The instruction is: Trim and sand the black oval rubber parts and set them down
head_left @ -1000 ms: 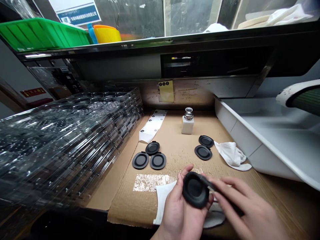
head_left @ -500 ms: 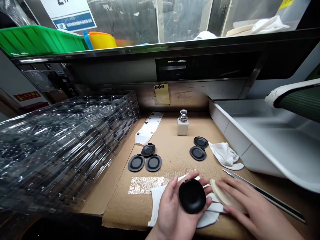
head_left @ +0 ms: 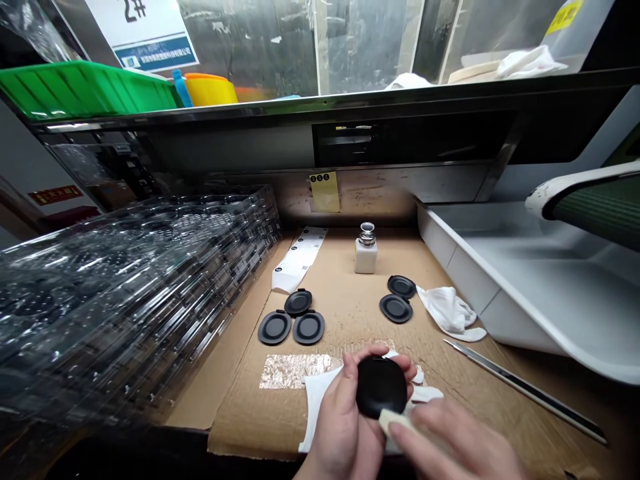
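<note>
Cardboard sheeting [head_left: 350, 320] is covering the tabletop beneath a dark overhead shelf [head_left: 320, 107], which is carrying a green bin [head_left: 85, 87] and a yellow tub [head_left: 210, 88].

The left hand [head_left: 345, 427] is holding a black oval cap [head_left: 381, 387], fingers curled around its edges, smooth side facing up. The right hand [head_left: 450, 447] is pinching a small pale pad [head_left: 395, 421] against the lower edge of the cap; its fingers are closed on the pad. Both hands are working over a white cloth [head_left: 317, 400] lying on the cardboard directly beneath them.

Surrounding items, relative to the hands:
- Just left of the left hand, a patch of silver foil [head_left: 293, 370] is lying flat on the cardboard.
- Beyond the left hand, three black caps [head_left: 293, 321] are sitting in a cluster, touching one another.
- Beyond the right hand, two more black caps [head_left: 397, 298] are lying side by side, with a crumpled white rag [head_left: 450, 310] just to their right.
- Farther back, a white dispenser bottle [head_left: 366, 250] with a metal top is standing upright, and a strip of printed labels [head_left: 300, 257] is lying to its left.
- To the right of the right hand, long metal tweezers [head_left: 520, 387] are resting on the cardboard, apart from the hand.
- Far left, a stack of clear plastic trays [head_left: 135, 280] is occupying the tabletop edge.
- Far right, a white tray [head_left: 540, 280] is bordering the work area.

Nothing is standing between the hands and the cap clusters.
</note>
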A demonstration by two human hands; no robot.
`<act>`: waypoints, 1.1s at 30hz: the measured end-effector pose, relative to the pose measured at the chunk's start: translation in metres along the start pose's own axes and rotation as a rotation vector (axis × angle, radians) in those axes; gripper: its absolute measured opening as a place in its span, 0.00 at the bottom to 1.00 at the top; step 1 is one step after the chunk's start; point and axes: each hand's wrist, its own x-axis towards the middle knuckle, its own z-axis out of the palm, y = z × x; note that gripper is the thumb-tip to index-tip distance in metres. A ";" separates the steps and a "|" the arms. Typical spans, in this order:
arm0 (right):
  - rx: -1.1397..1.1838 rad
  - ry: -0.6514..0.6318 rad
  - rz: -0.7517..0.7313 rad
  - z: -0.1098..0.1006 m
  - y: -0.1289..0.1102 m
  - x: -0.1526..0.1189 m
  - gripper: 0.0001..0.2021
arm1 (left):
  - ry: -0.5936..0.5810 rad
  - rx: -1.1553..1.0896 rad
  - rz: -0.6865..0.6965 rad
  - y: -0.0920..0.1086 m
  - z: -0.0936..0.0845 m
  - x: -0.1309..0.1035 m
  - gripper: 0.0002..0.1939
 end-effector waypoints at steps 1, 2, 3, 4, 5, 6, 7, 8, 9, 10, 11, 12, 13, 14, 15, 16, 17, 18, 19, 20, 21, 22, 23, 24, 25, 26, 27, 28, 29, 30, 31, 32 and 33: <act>0.017 0.000 -0.041 0.003 -0.002 0.002 0.15 | -0.002 0.025 0.013 0.000 0.000 0.000 0.20; 0.028 0.001 -0.048 0.005 -0.001 0.005 0.15 | -0.004 0.047 0.023 0.000 0.000 -0.001 0.20; 0.038 -0.005 -0.026 0.004 0.002 0.007 0.15 | -0.002 0.061 0.032 0.000 0.000 -0.001 0.20; 0.048 -0.022 0.016 0.003 0.007 0.010 0.15 | 0.006 0.068 0.040 0.000 0.000 -0.001 0.20; 0.056 -0.044 0.060 0.000 0.011 0.012 0.15 | 0.017 0.065 0.044 0.000 -0.001 -0.002 0.19; 0.061 -0.066 0.092 -0.002 0.014 0.014 0.16 | 0.028 0.056 0.044 0.001 -0.001 -0.002 0.19; 0.067 -0.066 0.108 -0.004 0.015 0.016 0.16 | 0.037 0.043 0.042 0.001 -0.001 -0.003 0.19; 0.080 -0.052 0.106 -0.004 0.013 0.017 0.16 | 0.043 0.034 0.038 0.002 -0.001 -0.003 0.19; 0.095 -0.039 0.088 -0.004 0.010 0.018 0.16 | 0.050 0.029 0.033 0.003 -0.001 -0.003 0.19; 0.109 -0.027 0.059 -0.003 0.006 0.019 0.15 | 0.059 0.027 0.027 0.003 -0.001 -0.004 0.19; 0.123 -0.034 0.028 -0.002 0.003 0.019 0.14 | 0.065 0.030 0.019 0.004 0.000 -0.004 0.19; 0.135 -0.047 0.004 -0.001 0.001 0.019 0.13 | 0.066 0.035 0.018 0.004 0.000 -0.004 0.20; 0.139 -0.066 0.002 -0.001 0.000 0.020 0.13 | 0.062 0.040 0.020 0.004 0.000 -0.004 0.20; 0.136 -0.084 0.016 -0.001 0.002 0.020 0.13 | 0.056 0.044 0.025 0.004 0.000 -0.004 0.19; 0.130 -0.096 0.043 -0.003 0.005 0.021 0.14 | 0.050 0.048 0.030 0.003 0.000 -0.003 0.19; 0.120 -0.097 0.079 -0.004 0.009 0.022 0.15 | 0.049 0.055 0.034 0.003 0.001 -0.003 0.19; 0.108 -0.096 0.115 -0.006 0.012 0.022 0.16 | 0.053 0.060 0.032 0.003 0.000 -0.003 0.18; 0.098 -0.085 0.139 -0.008 0.014 0.022 0.17 | 0.060 0.062 0.024 0.003 0.000 -0.003 0.18; 0.097 -0.089 0.137 -0.008 0.014 0.022 0.17 | 0.064 0.062 0.016 0.004 0.000 -0.003 0.18; 0.102 -0.098 0.117 -0.009 0.013 0.021 0.17 | 0.067 0.061 0.009 0.005 -0.001 -0.003 0.18; 0.105 -0.121 0.087 -0.008 0.011 0.020 0.17 | 0.068 0.057 0.002 0.005 -0.002 -0.003 0.18; 0.107 -0.153 0.050 -0.008 0.009 0.019 0.16 | 0.070 0.053 -0.003 0.006 -0.002 -0.003 0.18; 0.103 -0.180 0.022 -0.007 0.008 0.019 0.15 | 0.068 0.053 -0.003 0.006 -0.002 -0.003 0.18; 0.092 -0.196 0.015 -0.007 0.007 0.020 0.15 | 0.063 0.059 0.000 0.006 -0.002 -0.003 0.18; 0.075 -0.199 0.032 -0.007 0.008 0.021 0.14 | 0.056 0.070 0.004 0.006 -0.002 -0.002 0.18; 0.055 -0.189 0.061 -0.008 0.011 0.024 0.13 | 0.052 0.085 0.007 0.005 -0.002 -0.002 0.18; 0.039 -0.173 0.092 -0.009 0.014 0.027 0.13 | 0.053 0.103 0.011 0.004 -0.001 -0.002 0.18; 0.027 -0.157 0.115 -0.010 0.017 0.029 0.13 | 0.059 0.120 0.012 0.003 -0.001 -0.001 0.17; 0.022 -0.147 0.131 -0.010 0.019 0.031 0.13 | 0.069 0.132 0.013 0.003 -0.001 -0.001 0.17; 0.027 -0.144 0.138 -0.011 0.021 0.032 0.13 | 0.076 0.137 0.013 0.003 -0.001 -0.001 0.17; 0.038 -0.140 0.143 -0.010 0.020 0.031 0.13 | 0.078 0.132 0.013 0.003 -0.001 -0.001 0.17; 0.055 -0.140 0.139 -0.008 0.018 0.029 0.14 | 0.077 0.117 0.012 0.003 -0.001 -0.001 0.17; 0.077 -0.145 0.129 -0.006 0.015 0.026 0.14 | 0.079 0.101 0.012 0.004 0.000 -0.001 0.17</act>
